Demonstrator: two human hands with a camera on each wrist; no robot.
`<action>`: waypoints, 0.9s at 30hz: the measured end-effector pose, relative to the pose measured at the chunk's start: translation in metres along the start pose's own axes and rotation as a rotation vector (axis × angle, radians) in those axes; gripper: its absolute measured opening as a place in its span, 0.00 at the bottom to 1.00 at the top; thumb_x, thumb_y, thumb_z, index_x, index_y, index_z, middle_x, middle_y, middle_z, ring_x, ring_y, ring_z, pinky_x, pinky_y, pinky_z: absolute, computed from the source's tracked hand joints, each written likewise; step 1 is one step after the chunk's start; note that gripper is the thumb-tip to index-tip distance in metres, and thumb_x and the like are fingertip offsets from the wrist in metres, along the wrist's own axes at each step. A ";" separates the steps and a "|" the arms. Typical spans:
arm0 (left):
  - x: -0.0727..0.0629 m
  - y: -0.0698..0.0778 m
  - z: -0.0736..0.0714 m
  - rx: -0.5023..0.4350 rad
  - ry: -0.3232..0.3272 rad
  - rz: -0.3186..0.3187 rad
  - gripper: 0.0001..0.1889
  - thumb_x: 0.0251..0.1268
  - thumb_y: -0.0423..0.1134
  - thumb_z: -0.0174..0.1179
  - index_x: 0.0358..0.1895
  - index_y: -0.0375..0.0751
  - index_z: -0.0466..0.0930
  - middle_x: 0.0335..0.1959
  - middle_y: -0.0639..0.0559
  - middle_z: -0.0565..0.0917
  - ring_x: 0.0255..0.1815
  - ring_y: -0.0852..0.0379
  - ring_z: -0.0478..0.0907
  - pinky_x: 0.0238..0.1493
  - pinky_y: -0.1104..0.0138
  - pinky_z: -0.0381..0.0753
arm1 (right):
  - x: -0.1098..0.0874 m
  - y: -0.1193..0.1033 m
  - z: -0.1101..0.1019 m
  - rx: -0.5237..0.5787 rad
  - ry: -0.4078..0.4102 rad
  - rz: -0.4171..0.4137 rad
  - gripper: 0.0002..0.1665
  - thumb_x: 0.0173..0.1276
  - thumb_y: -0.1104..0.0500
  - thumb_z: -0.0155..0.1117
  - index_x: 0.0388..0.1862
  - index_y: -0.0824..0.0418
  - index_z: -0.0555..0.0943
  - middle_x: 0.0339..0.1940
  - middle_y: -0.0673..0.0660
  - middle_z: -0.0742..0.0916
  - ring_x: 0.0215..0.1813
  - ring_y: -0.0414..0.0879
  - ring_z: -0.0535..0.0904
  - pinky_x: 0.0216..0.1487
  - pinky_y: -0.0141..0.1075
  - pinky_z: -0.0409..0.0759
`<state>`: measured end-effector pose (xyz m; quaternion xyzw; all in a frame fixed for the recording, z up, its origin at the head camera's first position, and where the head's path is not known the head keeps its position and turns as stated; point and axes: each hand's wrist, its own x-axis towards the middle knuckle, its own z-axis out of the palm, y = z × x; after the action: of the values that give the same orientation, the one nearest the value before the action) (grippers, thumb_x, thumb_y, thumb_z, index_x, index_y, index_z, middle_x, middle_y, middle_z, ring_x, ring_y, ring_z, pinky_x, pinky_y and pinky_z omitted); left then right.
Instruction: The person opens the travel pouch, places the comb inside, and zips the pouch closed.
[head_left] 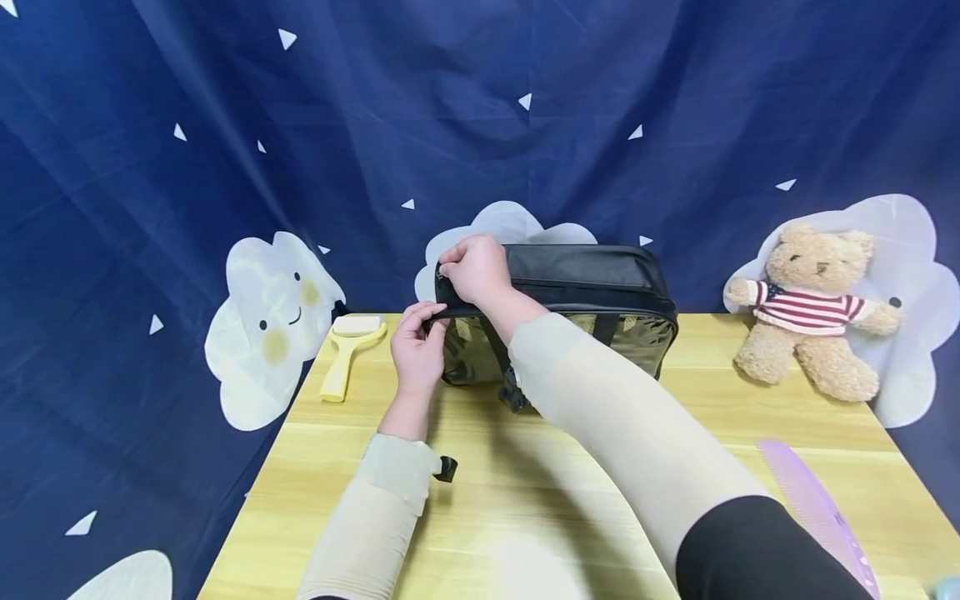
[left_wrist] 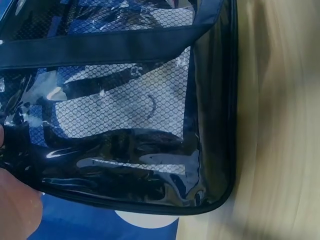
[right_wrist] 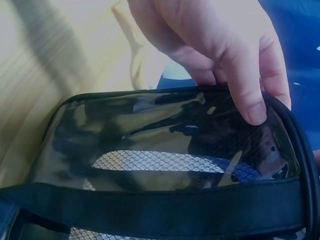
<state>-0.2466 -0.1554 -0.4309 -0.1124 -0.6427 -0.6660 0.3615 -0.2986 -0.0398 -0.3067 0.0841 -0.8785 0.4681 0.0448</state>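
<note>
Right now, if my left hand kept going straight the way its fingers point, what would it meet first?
The left hand already pinches the black bag at its left front corner, so the bag comes first. Behind it hangs the blue backdrop; the depth between them is unclear.

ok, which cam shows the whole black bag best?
Head view: the whole black bag stands on the table, both hands at its left corner. The wrist views show only close-ups of its clear panel and trim, never its outline.
</note>
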 end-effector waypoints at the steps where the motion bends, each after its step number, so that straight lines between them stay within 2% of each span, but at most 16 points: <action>1: 0.000 0.000 0.000 -0.002 -0.008 -0.002 0.08 0.62 0.15 0.65 0.43 0.18 0.86 0.43 0.51 0.84 0.50 0.60 0.80 0.50 0.74 0.81 | 0.000 0.000 -0.001 -0.002 -0.001 -0.002 0.06 0.74 0.60 0.72 0.44 0.55 0.95 0.49 0.51 0.92 0.57 0.49 0.85 0.56 0.39 0.84; 7: 0.004 0.003 -0.002 -0.001 -0.040 -0.013 0.09 0.61 0.15 0.66 0.45 0.18 0.86 0.44 0.47 0.83 0.50 0.53 0.80 0.52 0.73 0.82 | 0.002 0.001 -0.012 -0.058 -0.026 0.000 0.06 0.73 0.57 0.75 0.43 0.56 0.94 0.50 0.52 0.92 0.58 0.50 0.84 0.58 0.41 0.82; 12: 0.009 0.008 -0.004 0.001 -0.054 -0.025 0.09 0.64 0.17 0.65 0.46 0.16 0.83 0.45 0.42 0.82 0.48 0.60 0.79 0.53 0.72 0.79 | 0.000 0.005 -0.027 -0.118 -0.024 -0.046 0.08 0.73 0.56 0.74 0.44 0.57 0.94 0.48 0.52 0.92 0.57 0.50 0.85 0.58 0.41 0.82; 15: 0.020 0.010 -0.005 0.052 -0.032 -0.034 0.07 0.67 0.20 0.63 0.45 0.17 0.83 0.42 0.42 0.84 0.40 0.65 0.79 0.46 0.73 0.77 | -0.002 0.013 -0.043 -0.101 0.037 -0.094 0.08 0.73 0.57 0.73 0.44 0.59 0.94 0.46 0.53 0.93 0.54 0.49 0.86 0.58 0.42 0.82; 19: 0.048 0.016 -0.007 0.152 -0.042 -0.059 0.07 0.71 0.23 0.64 0.47 0.21 0.85 0.37 0.51 0.86 0.33 0.67 0.77 0.39 0.75 0.76 | -0.011 0.029 -0.072 -0.044 0.141 -0.164 0.08 0.72 0.59 0.72 0.42 0.61 0.94 0.42 0.56 0.93 0.48 0.50 0.87 0.54 0.43 0.83; 22: 0.069 0.019 -0.009 0.197 -0.112 -0.083 0.08 0.71 0.24 0.64 0.49 0.23 0.86 0.39 0.48 0.87 0.35 0.68 0.78 0.40 0.75 0.76 | -0.021 0.042 -0.096 -0.009 0.206 -0.204 0.08 0.71 0.59 0.73 0.41 0.63 0.94 0.39 0.57 0.93 0.41 0.48 0.86 0.47 0.40 0.82; 24: 0.080 0.020 -0.006 0.204 -0.189 -0.097 0.10 0.70 0.23 0.65 0.52 0.23 0.85 0.43 0.40 0.87 0.37 0.67 0.78 0.42 0.75 0.76 | -0.027 0.055 -0.115 0.005 0.260 -0.230 0.09 0.71 0.59 0.73 0.40 0.64 0.94 0.36 0.58 0.93 0.36 0.44 0.85 0.41 0.35 0.80; 27: 0.093 0.020 0.000 0.216 -0.320 -0.127 0.13 0.69 0.23 0.67 0.55 0.24 0.85 0.52 0.33 0.85 0.44 0.63 0.79 0.49 0.71 0.78 | -0.039 0.076 -0.146 0.003 0.340 -0.242 0.09 0.71 0.59 0.74 0.40 0.65 0.94 0.34 0.59 0.93 0.31 0.36 0.80 0.37 0.28 0.75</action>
<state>-0.3008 -0.1855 -0.3582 -0.1368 -0.7655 -0.5883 0.2220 -0.2747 0.1271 -0.2935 0.1091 -0.8410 0.4683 0.2482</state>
